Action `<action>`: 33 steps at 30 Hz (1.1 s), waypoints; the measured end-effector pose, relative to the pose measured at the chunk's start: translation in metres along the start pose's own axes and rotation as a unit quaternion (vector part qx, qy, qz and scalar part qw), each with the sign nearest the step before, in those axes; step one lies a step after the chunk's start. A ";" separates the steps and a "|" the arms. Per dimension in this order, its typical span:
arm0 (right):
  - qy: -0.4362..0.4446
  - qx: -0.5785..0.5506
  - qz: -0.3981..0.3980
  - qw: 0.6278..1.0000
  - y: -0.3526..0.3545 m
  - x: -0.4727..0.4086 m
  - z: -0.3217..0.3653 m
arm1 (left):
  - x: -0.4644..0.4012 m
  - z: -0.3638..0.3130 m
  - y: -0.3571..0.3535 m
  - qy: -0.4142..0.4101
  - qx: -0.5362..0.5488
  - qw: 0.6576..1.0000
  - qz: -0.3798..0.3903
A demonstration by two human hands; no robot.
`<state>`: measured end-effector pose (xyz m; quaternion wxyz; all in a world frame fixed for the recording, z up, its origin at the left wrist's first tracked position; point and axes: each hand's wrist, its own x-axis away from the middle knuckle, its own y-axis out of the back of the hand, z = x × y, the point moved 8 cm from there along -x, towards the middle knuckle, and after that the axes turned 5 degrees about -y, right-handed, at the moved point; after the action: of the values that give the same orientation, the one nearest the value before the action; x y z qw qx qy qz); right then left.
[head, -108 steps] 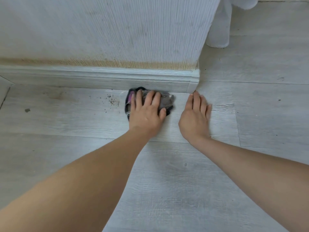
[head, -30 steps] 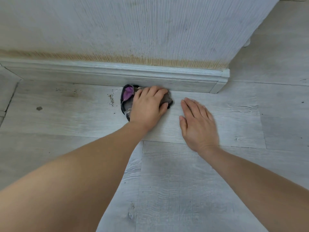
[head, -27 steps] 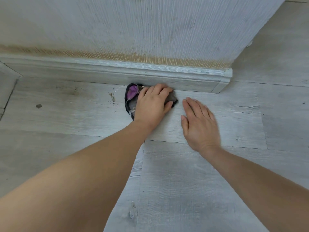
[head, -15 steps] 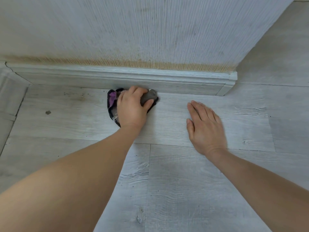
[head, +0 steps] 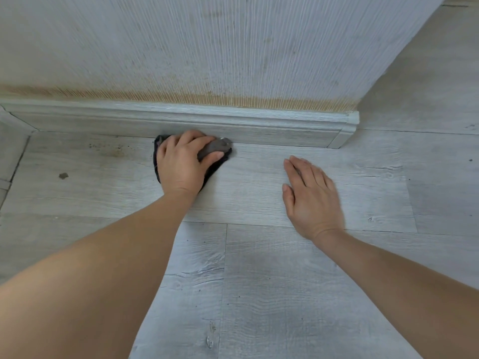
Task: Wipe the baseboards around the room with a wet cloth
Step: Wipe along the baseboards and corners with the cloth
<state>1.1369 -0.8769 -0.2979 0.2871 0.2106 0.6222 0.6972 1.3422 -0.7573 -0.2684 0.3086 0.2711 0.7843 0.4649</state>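
Grey cloth (head: 216,149), bunched, sits left of the frame's centre, pressed against the foot of the baseboard (head: 259,125). The left hand (head: 185,161) curls its fingers over it, gripping it. The right hand (head: 309,198) lies flat on the floor (head: 259,294), fingers straight, holding nothing. Dark crumbs (head: 108,149) lie further left by the baseboard; a sideways wipe would likely smear them along it. No containers are in view.
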 end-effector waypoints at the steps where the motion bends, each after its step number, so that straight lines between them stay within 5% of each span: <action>1: 0.000 0.000 -0.001 1.000 0.000 0.000 -0.001 | 0.001 0.003 0.000 0.010 -0.002 1.000 -0.004; 14: 0.001 -0.004 0.012 1.000 -0.002 -0.001 0.000 | 0.009 -0.005 0.001 -0.080 -0.021 0.997 0.004; 23: -0.005 0.001 0.021 1.000 -0.003 0.000 0.001 | 0.005 0.054 0.025 0.113 -0.008 0.993 -0.016; 33: 0.009 -0.017 0.024 1.000 0.000 -0.008 0.019 | 0.008 0.006 0.002 -0.019 0.068 0.997 -0.022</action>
<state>1.1549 -0.8681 -0.2948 0.2680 0.2140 0.6077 0.7163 1.3413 -0.7475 -0.2705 0.3142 0.2828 0.8140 0.3984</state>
